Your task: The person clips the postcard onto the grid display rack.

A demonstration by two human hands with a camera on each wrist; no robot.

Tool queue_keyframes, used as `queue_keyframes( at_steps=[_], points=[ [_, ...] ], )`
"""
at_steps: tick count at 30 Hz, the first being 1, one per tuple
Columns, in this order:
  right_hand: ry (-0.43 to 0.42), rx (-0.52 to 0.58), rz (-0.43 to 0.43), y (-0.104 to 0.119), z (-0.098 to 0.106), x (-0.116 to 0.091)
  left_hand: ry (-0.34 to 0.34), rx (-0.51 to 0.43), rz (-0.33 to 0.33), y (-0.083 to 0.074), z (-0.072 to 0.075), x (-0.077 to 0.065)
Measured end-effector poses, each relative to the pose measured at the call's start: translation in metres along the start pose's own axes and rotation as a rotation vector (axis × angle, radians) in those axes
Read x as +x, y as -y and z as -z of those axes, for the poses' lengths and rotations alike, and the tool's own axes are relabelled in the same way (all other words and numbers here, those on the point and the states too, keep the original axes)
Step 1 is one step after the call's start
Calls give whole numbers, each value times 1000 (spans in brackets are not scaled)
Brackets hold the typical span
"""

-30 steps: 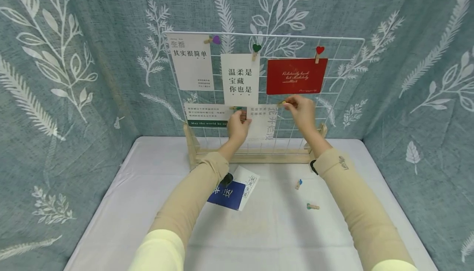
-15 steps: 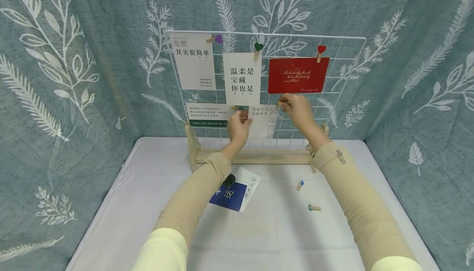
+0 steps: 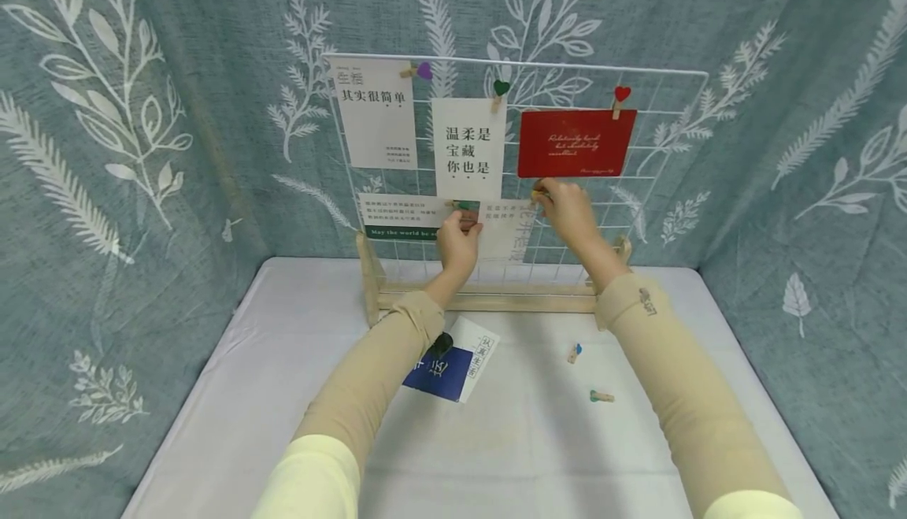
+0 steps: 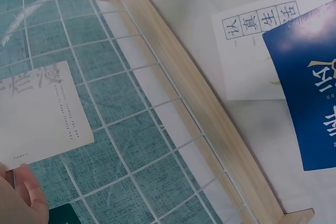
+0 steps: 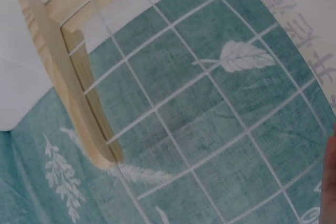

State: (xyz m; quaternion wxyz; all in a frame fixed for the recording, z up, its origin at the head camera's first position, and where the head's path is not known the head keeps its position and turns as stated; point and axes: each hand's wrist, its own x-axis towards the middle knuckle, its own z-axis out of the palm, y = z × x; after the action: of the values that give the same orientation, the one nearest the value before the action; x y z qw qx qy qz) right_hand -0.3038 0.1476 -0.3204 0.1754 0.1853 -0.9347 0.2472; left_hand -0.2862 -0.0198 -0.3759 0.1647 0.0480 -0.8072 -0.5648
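In the head view my left hand pinches the left edge of a white card with grey lettering, held against the lower middle of the white wire grid. My right hand pinches a small clip with a yellow end at that card's upper right corner; the fingers hide most of the clip. The left wrist view shows the card's lower part and my left fingers at its edge. Only a sliver of my right hand enters the right wrist view.
Clipped above are a red card and two white cards. A green-banded card hangs left. Blue and white cards lie on the table near two loose clips, one blue-ended, one green-ended. A wooden base supports the grid.
My right hand has shifted slightly left with the yellow-ended clip, from beside the white card to its upper right corner. My left hand keeps its pinch on the card's left edge.
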Motion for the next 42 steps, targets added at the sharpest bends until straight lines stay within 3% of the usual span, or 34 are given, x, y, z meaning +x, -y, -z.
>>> queue_keyframes(
  at_steps=[10, 22, 36, 42],
  points=[
    [-89, -21, 69, -7, -7, -8, -5, -71, -56, 4, 1, -4],
    [-18, -19, 113, -7, -6, -14, -29, -72, -113, 9, 7, -10],
    [-156, 82, 202, -18, -13, -27, -32, -70, -91, 7, 11, -9],
    [-211, 110, 208, -22, -15, -36, 25, -78, -95, 9, 12, -14]
  ],
)
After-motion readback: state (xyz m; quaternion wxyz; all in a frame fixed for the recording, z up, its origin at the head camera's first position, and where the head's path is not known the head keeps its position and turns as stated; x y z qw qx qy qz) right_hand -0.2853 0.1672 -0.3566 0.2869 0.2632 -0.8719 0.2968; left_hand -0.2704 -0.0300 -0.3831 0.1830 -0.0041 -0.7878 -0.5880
